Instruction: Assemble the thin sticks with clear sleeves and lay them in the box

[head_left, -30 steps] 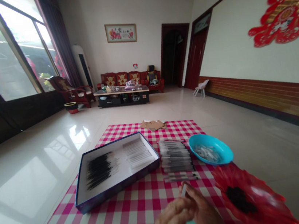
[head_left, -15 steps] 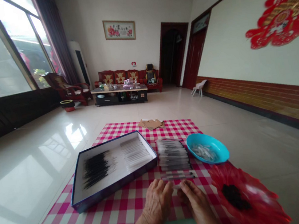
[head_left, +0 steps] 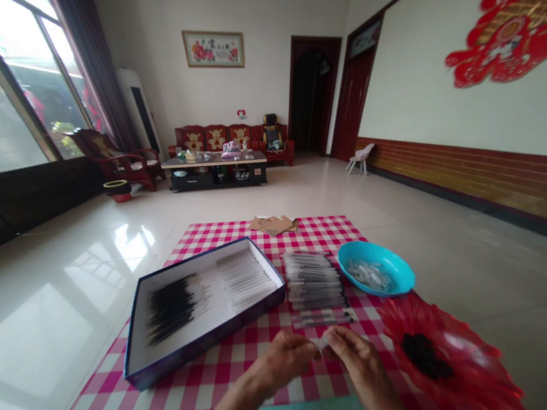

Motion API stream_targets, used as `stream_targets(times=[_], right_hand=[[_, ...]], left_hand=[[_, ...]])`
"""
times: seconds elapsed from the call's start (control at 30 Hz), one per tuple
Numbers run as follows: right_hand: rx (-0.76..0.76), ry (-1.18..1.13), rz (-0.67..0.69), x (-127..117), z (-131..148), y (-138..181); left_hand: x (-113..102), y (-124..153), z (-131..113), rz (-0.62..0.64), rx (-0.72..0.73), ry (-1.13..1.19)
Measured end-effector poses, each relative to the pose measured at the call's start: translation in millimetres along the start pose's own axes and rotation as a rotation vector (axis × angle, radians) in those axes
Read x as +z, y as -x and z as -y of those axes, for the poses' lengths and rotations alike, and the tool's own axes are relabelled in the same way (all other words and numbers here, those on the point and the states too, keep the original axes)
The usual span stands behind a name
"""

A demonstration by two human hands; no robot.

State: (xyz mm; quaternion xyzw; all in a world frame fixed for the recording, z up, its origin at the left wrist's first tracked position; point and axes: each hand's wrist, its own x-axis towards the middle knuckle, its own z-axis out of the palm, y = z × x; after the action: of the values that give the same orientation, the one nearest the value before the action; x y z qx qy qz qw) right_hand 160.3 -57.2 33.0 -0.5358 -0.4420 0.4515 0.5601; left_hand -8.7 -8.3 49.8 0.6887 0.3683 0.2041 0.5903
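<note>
Between both hands (head_left: 320,353), fingertips pinch a small white piece (head_left: 322,342)

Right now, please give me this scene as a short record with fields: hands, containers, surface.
Left hand: pinches a small pale piece at the fingertips
Right hand: pinches the same piece from the other side
Blue shallow cardboard box: black thin sticks on the left, clear thin tubes on the right
Beside the box: row of clear tubes on the cloth
Turquoise plastic bowl: small white pieces
Red flower-shaped tray: heap of small black pieces
Surface: red-and-white checked cloth
</note>
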Motion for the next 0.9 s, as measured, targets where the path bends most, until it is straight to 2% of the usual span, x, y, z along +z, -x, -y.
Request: stream_targets(times=[0.1,0.13,0.17,0.2,0.27,0.37,0.43,0.5,0.63,0.7,0.77,0.83,0.9], right_hand=[[-0.051,0.013,0.093,-1,10,4],[-0.061,-0.001,0.111,-1,11,4],[-0.063,-0.028,0.123,0,11,5],[-0.054,-0.071,0.124,1,9,4],[-0.001,-0.197,0.090,4,1,3],[0.123,-0.350,0.042,9,-14,0],[0.162,-0.379,0.032,11,-22,-1],[0.165,-0.393,0.001,11,-26,-1],[0.163,-0.435,-0.066,12,-29,0],[0.144,-0.435,-0.077,13,-29,1],[0.107,-0.385,-0.095,13,-27,3],[0.077,-0.317,-0.107,10,-21,2],[0.039,-0.345,-0.139,2,-10,-2]], left_hand=[[-11,0,2,0.335,-0.286,0.480],[-12,0,4,0.405,-0.332,0.563],[-11,0,6,0.422,-0.340,0.596],[-9,0,8,0.390,-0.311,0.577],[-2,1,7,0.195,-0.157,0.391],[10,4,1,-0.151,0.096,-0.074],[17,5,-3,-0.325,0.188,-0.356],[22,6,-1,-0.433,0.239,-0.587],[32,5,11,-0.515,0.288,-0.915],[36,5,15,-0.523,0.316,-0.938],[38,4,14,-0.501,0.333,-0.821],[38,4,11,-0.452,0.290,-0.572],[34,5,10,-0.350,0.122,-0.213]])
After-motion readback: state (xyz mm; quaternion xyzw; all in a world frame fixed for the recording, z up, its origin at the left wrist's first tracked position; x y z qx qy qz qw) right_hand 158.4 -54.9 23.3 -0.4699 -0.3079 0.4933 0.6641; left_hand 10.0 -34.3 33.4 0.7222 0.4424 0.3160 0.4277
